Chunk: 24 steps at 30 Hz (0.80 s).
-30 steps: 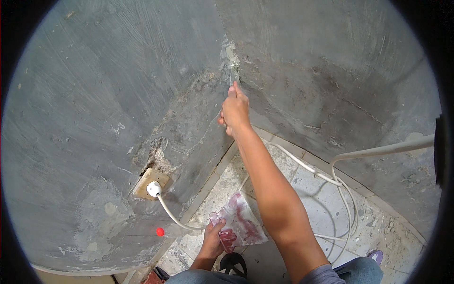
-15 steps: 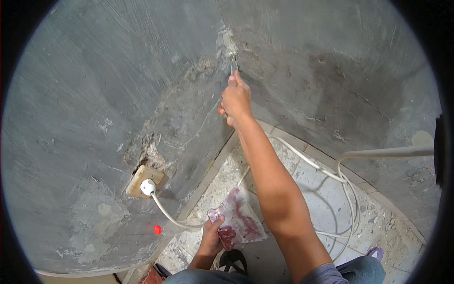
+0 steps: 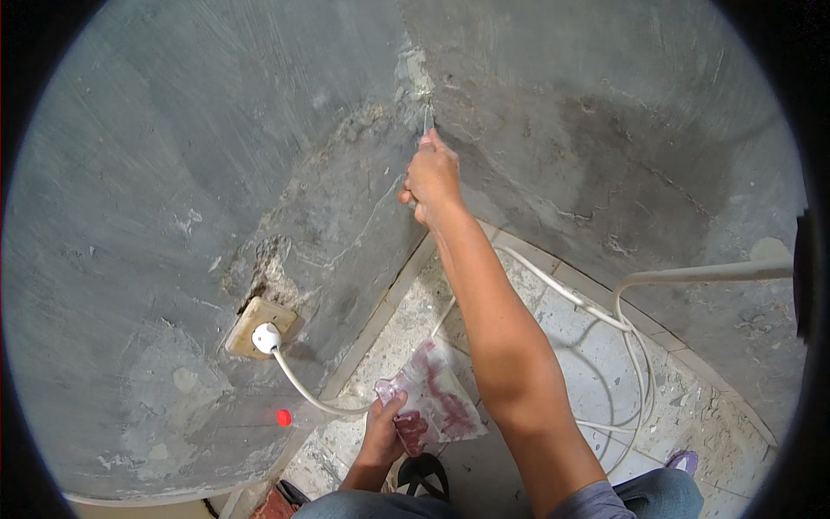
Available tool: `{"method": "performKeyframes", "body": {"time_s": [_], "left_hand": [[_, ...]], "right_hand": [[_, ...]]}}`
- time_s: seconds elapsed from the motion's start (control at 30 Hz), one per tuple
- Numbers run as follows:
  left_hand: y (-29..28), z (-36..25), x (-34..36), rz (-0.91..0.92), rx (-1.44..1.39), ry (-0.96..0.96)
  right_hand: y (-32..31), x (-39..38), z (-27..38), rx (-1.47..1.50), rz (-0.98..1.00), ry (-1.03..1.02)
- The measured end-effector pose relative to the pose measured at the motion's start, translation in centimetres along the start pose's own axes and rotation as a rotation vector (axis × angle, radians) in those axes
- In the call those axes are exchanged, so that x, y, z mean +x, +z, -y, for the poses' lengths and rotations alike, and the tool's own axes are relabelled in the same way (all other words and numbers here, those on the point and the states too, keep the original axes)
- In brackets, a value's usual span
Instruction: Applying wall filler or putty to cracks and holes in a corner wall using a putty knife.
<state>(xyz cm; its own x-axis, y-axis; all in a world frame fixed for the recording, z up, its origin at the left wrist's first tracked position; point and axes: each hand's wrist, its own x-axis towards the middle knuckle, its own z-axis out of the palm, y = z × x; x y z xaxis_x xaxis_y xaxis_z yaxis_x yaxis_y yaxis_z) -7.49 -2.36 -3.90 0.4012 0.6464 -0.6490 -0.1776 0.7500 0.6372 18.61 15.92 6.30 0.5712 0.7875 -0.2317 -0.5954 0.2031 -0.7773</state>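
My right hand [image 3: 432,177] reaches out to the corner where two grey walls meet. Its fingers are closed round a thin-bladed metal tool [image 3: 427,118], whose handle is mostly hidden in the grip. The blade's tip is at the corner, just below a pale patch of filler [image 3: 418,73]. Low down, near my knees, my left hand [image 3: 381,430] grips the edge of a clear plastic bag [image 3: 445,402] with white and dark red smears on it; the thumb lies on top.
A white plug [image 3: 266,337] sits in a yellowed wall socket [image 3: 242,336] at the left, below broken plaster [image 3: 272,272]. A red cap [image 3: 284,418] shows nearby. White cable [image 3: 640,346] loops over the dusty floor tiles [image 3: 596,363]. A pale pipe [image 3: 709,278] juts in from the right.
The tool has slipped slightly down the corner with my right hand, away from the pale filler. My left hand still holds the bag; the whole view has shifted a little.
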Motion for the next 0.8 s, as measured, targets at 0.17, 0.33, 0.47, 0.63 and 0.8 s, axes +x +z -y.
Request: {"method": "performKeyframes", "body": {"time_s": [0.17,0.33,0.47,0.63,0.8], "left_hand": [[-1.2,0.5,0.2,-0.047,0.033,0.022],[-1.0,0.1,-0.4,-0.066,0.032,0.008],[-1.4,0.4,0.1,-0.007,0.018,0.034],[-0.6,0.1,-0.2,-0.062,0.026,0.032],[-0.3,0.0,-0.4,-0.038,-0.039,0.023]], "right_hand": [[0.8,-0.2,0.0,-0.005,0.001,-0.011],[0.9,-1.2,-0.1,-0.021,-0.010,0.047],[0.5,0.0,0.1,0.045,-0.002,0.059],[-0.1,-0.3,0.3,0.006,0.020,0.014],[-2.1,0.7,1.5,0.019,0.055,0.048]]}}
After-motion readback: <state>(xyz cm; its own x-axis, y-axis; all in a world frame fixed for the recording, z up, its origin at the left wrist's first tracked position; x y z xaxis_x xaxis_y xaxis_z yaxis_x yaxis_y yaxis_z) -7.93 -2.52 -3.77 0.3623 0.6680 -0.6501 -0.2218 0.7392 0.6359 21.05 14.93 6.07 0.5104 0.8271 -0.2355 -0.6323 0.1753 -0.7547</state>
